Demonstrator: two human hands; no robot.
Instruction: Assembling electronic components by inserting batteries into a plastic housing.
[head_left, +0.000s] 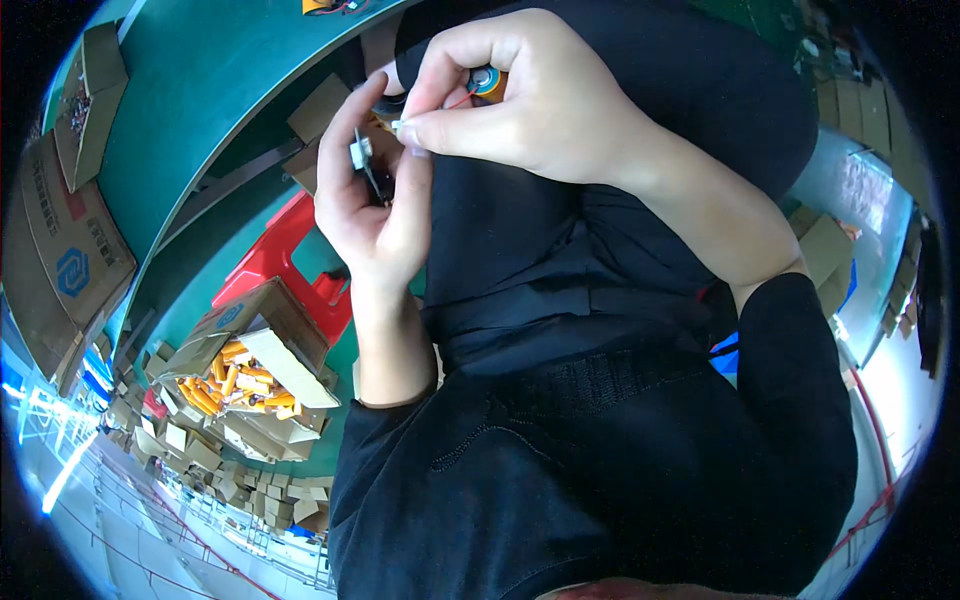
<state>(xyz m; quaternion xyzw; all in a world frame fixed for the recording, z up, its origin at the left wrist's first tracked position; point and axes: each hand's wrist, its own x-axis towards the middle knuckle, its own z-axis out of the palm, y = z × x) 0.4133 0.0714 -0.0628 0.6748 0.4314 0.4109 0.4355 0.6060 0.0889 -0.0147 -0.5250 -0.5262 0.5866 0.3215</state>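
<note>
In my left hand (345, 205) is a small circuit board (369, 180), seen nearly edge-on between thumb and fingers. A white connector (361, 152) stands out from its side. My right hand (545, 105) is curled around an orange cylindrical battery (490, 86), and only its end shows past the fingers. A thin red wire (462, 99) runs from the battery toward the fingertips. Right thumb and forefinger pinch a small white plug (397, 125) close to the left fingertips. The plug and the board's connector appear apart. Both hands are raised over my dark-clothed lap.
A green table (215, 75) curves along the upper left, with another orange battery (320, 6) at its far edge. Below stand a red stool (275, 245) and an open carton (300, 370) of orange batteries. A large cardboard box (60, 250) stands at the far left.
</note>
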